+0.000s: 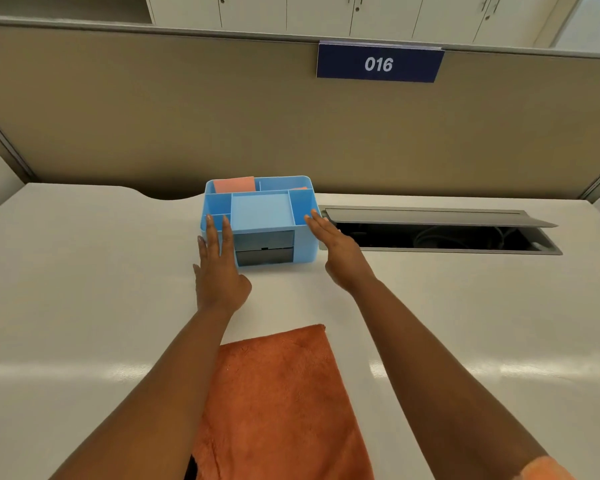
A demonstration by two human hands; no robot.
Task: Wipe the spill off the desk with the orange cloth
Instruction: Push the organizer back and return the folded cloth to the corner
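Left hand: the left hand (219, 271) lies flat and open, fingers straight, against the left front corner of the organiser, gripping nothing.
Organiser: a blue desk organiser (303, 251) stands on the desk (84, 289) against the partition; a pinkish-orange pad (234, 184) stands in its back-left compartment, an orange edge peeks from the back-right one, the middle tray looks bare, and two dark drawers (264, 247) sit shut in its front.
Orange cloth: the orange cloth (278, 403) lies spread flat on the desk's near edge, between the forearms, untouched. It looks soft, light and plush, likely limp when lifted; bunching it at the far corner or middle should give a sure hold.
Spill: none can be made out.
Right hand: the right hand (336, 251) is open, fingers resting on the organiser's right wall.
Cable tray: its lid stands open, cables inside.
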